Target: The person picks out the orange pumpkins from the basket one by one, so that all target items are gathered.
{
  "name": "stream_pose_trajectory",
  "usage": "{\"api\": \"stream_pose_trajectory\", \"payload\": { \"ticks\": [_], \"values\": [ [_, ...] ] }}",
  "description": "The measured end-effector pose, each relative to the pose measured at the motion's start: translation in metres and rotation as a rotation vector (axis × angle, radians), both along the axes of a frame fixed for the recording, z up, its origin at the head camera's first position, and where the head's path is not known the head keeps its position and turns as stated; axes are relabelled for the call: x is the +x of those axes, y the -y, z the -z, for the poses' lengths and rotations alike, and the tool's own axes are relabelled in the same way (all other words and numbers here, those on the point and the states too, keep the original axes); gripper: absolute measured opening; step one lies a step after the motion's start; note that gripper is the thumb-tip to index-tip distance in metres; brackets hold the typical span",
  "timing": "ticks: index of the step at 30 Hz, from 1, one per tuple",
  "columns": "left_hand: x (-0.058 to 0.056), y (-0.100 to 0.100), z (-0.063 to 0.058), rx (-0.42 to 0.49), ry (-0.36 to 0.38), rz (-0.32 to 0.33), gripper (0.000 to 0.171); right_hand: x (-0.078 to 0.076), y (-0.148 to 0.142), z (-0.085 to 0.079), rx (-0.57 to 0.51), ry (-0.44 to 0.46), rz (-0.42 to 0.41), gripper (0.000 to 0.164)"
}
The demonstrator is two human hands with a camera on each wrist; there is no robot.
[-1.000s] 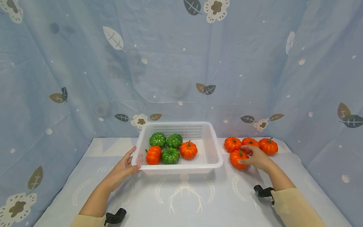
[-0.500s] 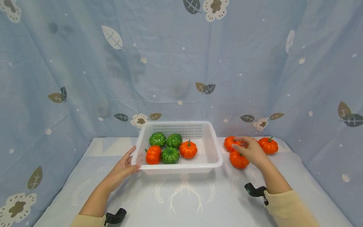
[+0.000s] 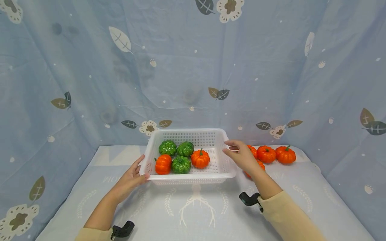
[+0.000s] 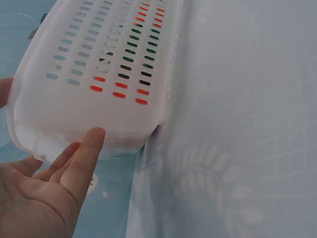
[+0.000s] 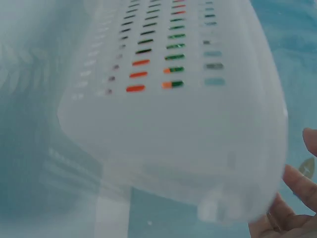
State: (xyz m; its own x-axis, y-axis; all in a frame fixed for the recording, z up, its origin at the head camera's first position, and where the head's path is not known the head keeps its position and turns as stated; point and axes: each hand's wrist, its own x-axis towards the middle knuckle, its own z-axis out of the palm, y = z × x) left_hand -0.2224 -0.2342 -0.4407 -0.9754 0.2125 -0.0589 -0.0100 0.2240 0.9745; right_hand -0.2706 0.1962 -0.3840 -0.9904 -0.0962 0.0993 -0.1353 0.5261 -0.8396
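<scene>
A white plastic basket with slotted walls stands at the table's back. In it lie green mini pumpkins and two orange mini pumpkins. My left hand holds the basket's left end, with a thumb on the rim and fingers against the outside wall, as the left wrist view also shows. At the basket's right end, my right hand has its fingers spread over the rim and holds nothing. In the right wrist view, that hand is partly cut off beside the basket.
Several orange mini pumpkins stand on the table to the right, two of them partly hidden behind my right hand. A patterned pale cloth covers the table. A blue curtain hangs behind it and along both sides.
My right hand has moved left from the orange pumpkins to the basket's right rim, carrying nothing. The left hand, basket and pumpkins have stayed in place.
</scene>
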Motion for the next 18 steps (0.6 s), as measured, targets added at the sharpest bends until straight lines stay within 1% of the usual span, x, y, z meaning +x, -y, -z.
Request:
{"api": "stream_pose_trajectory", "payload": {
  "ticks": [3, 7, 10, 15, 18],
  "values": [
    [0.0, 0.0, 0.0, -0.005, -0.001, -0.004, 0.096, -0.007, 0.013, 0.004, -0.002, 0.01, -0.012, 0.049],
    [0.0, 0.0, -0.001, -0.016, -0.007, -0.006, 0.095, -0.014, 0.03, 0.008, 0.06, -0.005, -0.041, 0.05],
    [0.0, 0.0, -0.001, -0.02, -0.01, 0.0, 0.095, -0.019, 0.042, 0.009, 0.108, 0.001, -0.07, 0.052],
    [0.0, 0.0, -0.001, -0.017, -0.008, 0.01, 0.095, -0.031, 0.056, 0.013, 0.151, 0.011, -0.132, 0.057],
    [0.0, 0.001, -0.001, -0.024, -0.004, 0.012, 0.095, -0.038, 0.062, 0.015, 0.168, 0.032, -0.153, 0.059]
  ]
}}
